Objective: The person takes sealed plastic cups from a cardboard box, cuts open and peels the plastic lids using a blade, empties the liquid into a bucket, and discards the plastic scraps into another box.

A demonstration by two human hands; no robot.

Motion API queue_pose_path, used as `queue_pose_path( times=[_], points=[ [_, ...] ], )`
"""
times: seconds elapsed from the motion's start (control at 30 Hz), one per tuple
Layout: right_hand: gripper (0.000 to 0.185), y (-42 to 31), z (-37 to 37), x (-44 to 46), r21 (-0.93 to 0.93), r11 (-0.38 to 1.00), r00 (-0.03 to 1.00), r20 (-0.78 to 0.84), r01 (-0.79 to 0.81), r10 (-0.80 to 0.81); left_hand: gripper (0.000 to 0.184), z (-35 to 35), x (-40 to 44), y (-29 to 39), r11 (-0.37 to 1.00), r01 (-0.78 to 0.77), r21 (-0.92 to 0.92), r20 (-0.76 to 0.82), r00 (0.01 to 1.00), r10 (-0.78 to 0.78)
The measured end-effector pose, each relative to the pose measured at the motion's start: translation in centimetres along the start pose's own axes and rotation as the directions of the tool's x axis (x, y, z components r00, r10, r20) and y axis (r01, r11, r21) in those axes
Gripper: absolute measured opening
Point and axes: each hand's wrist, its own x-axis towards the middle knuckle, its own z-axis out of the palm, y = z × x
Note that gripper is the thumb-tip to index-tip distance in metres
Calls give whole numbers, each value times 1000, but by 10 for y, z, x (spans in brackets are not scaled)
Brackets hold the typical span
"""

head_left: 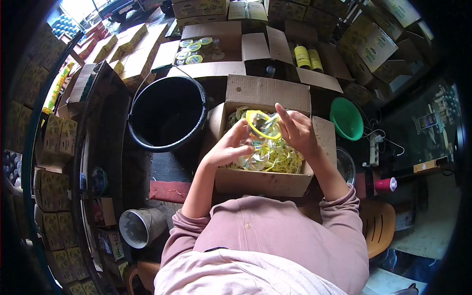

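View from above of a person's two hands at work over a dark tabletop (169,167). At far left, printed cartons (53,187) stand in stacks. Next come a grey pail (152,226), tilted with its mouth toward the left, and, above it, a large black bucket (164,115) with a wire handle. A flat red strip (169,191) lies below the bucket at the near edge. Farther back, an open carton holds cups with yellow-green lids (194,46). At centre, the left hand (231,146) has its grip closed about a clear plastic piece with a yellow rim (256,125), which is raised above an open cardboard box (260,184) filled with yellow and clear strips (287,160). The right hand (299,132) meets the rim's right side, index finger extended upward; how firmly its grip pinches cannot be told. Behind it, yellow bottles (309,56) lie in another carton. To the right are a green bowl (346,118), tipped on its side, a white power strip (374,153) and a pink spool (383,185).
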Motion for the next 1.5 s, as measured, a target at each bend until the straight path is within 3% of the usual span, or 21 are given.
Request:
queue_pose_path(
  times=[0.13, 0.2, 0.3, 0.53, 0.63, 0.83, 0.93, 1.03, 1.13, 1.3, 1.5],
  points=[
    [60, -3, 2, 0, 46, 999, 999, 40, 24, -26, 59, 12, 0, -4, 971, -17, 237, -119, 992, 46],
    [59, -3, 2, -1, 32, 999, 998, 48, 44, -45, 61, 18, 5, -8, 898, -80, 432, -134, 979, 151],
    [59, -2, 3, -4, 36, 998, 998, 33, 54, -55, 62, 23, 3, -1, 962, -33, 269, -106, 992, 63],
    [56, -5, 0, -6, 91, 992, 996, -29, 89, -87, 56, 12, -1, -5, 978, 183, -97, 171, 971, -165],
    [55, -7, 1, -7, 99, 991, 995, -46, 90, -86, 48, 12, -1, 0, 986, 159, -45, 184, 972, -149],
    [53, -9, 1, -6, 132, 987, 995, -51, 88, -82, 31, 10, 0, 2, 970, 213, -118, 300, 939, -169],
    [51, -10, 0, -4, 141, 984, 994, -53, 107, -100, 49, 4, 0, -5, 951, 291, -107, 301, 921, -248],
    [47, -9, 3, -5, 196, 977, 996, -49, 88, -80, 40, 1, 1, -8, 946, 296, -132, 358, 904, -233],
    [43, -17, 2, -2, 203, 977, 997, -53, 60, -51, 31, 14, 3, -9, 938, 257, -232, 468, 875, -123],
    [34, -10, -3, 6, 104, 982, 988, -15, 156, -156, 46, 11, 9, -12, 879, 299, -372, 520, 852, -69],
    [25, -12, 0, 5, 96, 984, 988, -55, 149, -144, 46, 12, 8, -12, 818, 325, -476, 539, 842, -21]
  ],
)
